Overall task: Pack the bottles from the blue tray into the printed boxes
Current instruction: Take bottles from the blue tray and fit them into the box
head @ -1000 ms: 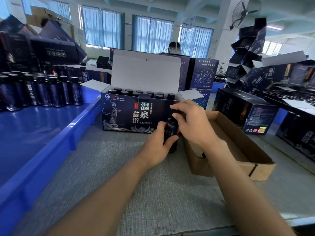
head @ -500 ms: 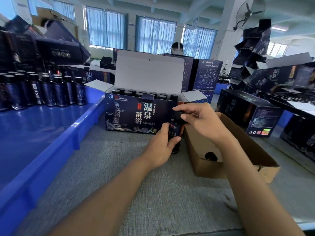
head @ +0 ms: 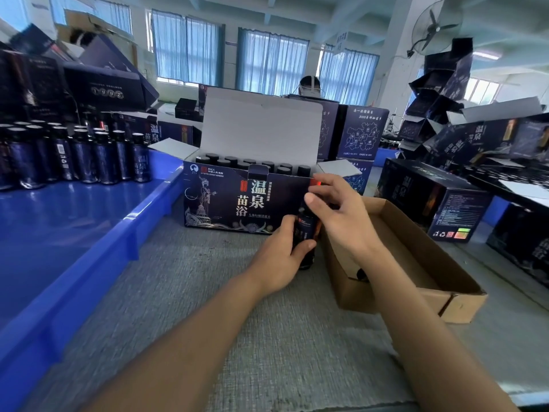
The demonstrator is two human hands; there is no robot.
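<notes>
A dark bottle (head: 306, 230) stands upright on the grey mat just in front of the open printed box (head: 231, 203). My left hand (head: 279, 260) grips its body from the left. My right hand (head: 341, 209) comes from the right and curls over the bottle's top, hiding the cap. Several black caps (head: 252, 165) show in rows inside the box, whose white lid flap stands upright. The blue tray (head: 98, 251) lies at the left, with several more dark bottles (head: 80, 156) standing at its far end.
An open brown cardboard tray (head: 416, 281) sits right of my hands with a small dark cap (head: 361, 273) inside. Closed and open printed boxes (head: 430, 200) pile up at the right and back. A person (head: 309, 86) sits behind the boxes.
My right hand has slid up from the bottle's body to its top, thumb now stretched out. My left hand keeps its grip and the bottle stays in place.
</notes>
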